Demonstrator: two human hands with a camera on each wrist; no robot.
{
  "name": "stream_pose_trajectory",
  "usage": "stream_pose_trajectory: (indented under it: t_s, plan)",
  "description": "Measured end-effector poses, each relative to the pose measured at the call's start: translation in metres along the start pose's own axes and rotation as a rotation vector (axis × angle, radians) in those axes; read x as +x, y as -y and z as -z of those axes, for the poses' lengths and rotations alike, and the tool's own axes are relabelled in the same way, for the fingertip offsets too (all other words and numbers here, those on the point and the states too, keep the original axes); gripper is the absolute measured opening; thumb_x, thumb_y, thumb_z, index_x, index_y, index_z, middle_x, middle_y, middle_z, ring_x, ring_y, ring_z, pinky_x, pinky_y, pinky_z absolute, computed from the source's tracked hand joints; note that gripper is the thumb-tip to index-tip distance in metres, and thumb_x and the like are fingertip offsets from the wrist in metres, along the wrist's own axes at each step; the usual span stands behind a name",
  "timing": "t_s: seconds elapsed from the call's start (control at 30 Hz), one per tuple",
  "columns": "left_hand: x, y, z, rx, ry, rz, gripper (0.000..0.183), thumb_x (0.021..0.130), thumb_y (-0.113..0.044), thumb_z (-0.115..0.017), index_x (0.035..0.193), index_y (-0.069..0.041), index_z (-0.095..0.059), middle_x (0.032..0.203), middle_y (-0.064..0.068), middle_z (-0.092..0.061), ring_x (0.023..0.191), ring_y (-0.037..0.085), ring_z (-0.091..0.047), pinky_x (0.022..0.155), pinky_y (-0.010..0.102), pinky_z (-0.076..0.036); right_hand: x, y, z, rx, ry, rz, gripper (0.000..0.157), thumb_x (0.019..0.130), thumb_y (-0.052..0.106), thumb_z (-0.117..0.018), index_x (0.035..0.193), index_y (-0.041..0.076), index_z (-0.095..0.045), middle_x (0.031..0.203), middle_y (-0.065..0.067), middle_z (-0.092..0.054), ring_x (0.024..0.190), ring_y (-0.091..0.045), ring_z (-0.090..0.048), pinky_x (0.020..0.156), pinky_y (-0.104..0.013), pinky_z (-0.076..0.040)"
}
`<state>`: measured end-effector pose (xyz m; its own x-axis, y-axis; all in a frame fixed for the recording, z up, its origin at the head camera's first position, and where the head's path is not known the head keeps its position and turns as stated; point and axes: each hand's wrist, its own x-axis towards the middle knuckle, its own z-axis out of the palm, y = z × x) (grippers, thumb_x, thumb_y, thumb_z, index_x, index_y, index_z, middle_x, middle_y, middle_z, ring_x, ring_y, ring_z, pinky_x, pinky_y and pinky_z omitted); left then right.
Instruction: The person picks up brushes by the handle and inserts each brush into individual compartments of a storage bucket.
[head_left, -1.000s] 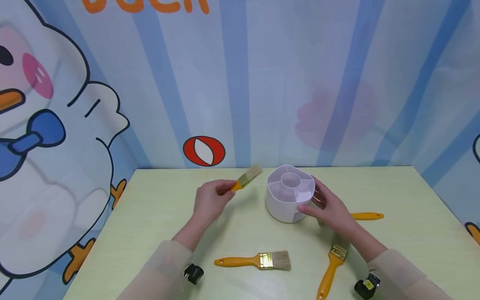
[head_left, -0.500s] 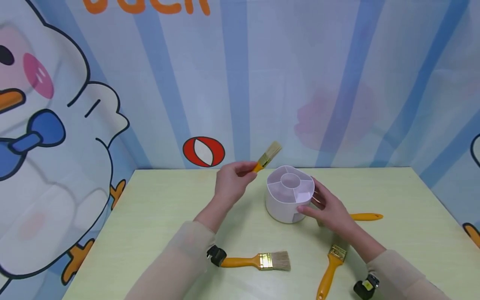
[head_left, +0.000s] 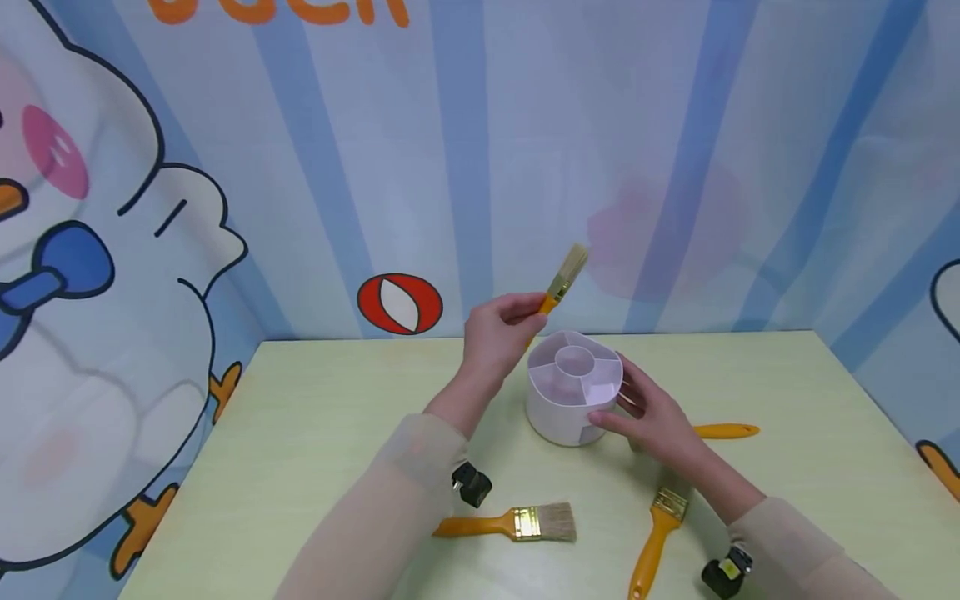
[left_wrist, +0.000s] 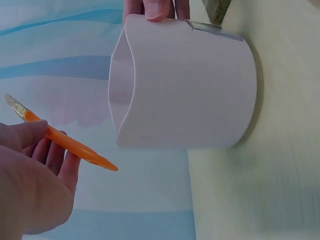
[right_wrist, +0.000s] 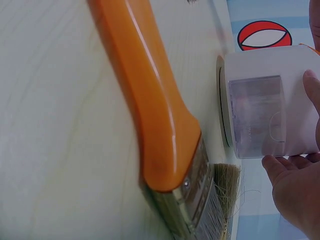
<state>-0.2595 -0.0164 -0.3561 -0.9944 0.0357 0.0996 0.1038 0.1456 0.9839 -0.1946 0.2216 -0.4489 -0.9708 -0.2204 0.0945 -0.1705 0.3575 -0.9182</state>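
My left hand (head_left: 495, 342) pinches a small paintbrush (head_left: 561, 283) by its orange handle, just above and left of a round white divided organizer (head_left: 564, 417). The brush's bristles point up and away; in the left wrist view its handle end (left_wrist: 100, 160) hangs beside the organizer's rim, apart from it. With the thumb in front and fingers behind, my right hand (head_left: 660, 425) grips the organizer's right side. That organizer stands upright on the table, its top split into compartments round a central ring. A clear small drawer (right_wrist: 257, 117) shows low on its wall in the right wrist view.
One wide paintbrush (head_left: 517, 523) lies in front of the organizer. Another paintbrush (head_left: 656, 542) lies below my right forearm. A third orange handle (head_left: 727, 431) sticks out behind my right wrist. A patterned blue curtain (head_left: 517, 167) hangs behind the table (head_left: 322, 433).
My left hand has risen and moved right, carrying the small paintbrush from left of the organizer to near its rim; the brush is now more upright. The right hand keeps its grip.
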Motion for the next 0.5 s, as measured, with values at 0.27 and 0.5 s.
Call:
stream_pose_trajectory:
  t_s: [0.27, 0.5]
  plan:
    - [0.008, -0.005, -0.014, -0.046, -0.020, 0.001, 0.025, 0.096, -0.007, -0.080, 0.120, -0.014, -0.083, 0.113, 0.002, -0.081, 0.107, 0.019, -0.075, 0.098, 0.034, -0.061, -0.001, 0.002, -0.003, -0.007, 0.002, -0.003, 0.094, 0.098, 0.023, -0.081, 0.171, 0.010, -0.022, 0.172, -0.020, -0.031, 0.156, -0.047, -0.034, 0.118, -0.048, -0.039]
    - [0.011, -0.001, -0.021, -0.076, -0.021, 0.008, 0.024, 0.095, -0.006, -0.081, 0.119, -0.011, -0.083, 0.113, 0.004, -0.081, 0.106, 0.019, -0.076, 0.100, 0.032, -0.060, -0.001, 0.003, -0.004, 0.001, 0.007, 0.000, 0.094, 0.098, 0.021, -0.081, 0.171, 0.008, -0.022, 0.172, -0.021, -0.032, 0.156, -0.046, -0.034, 0.118, -0.046, -0.038]
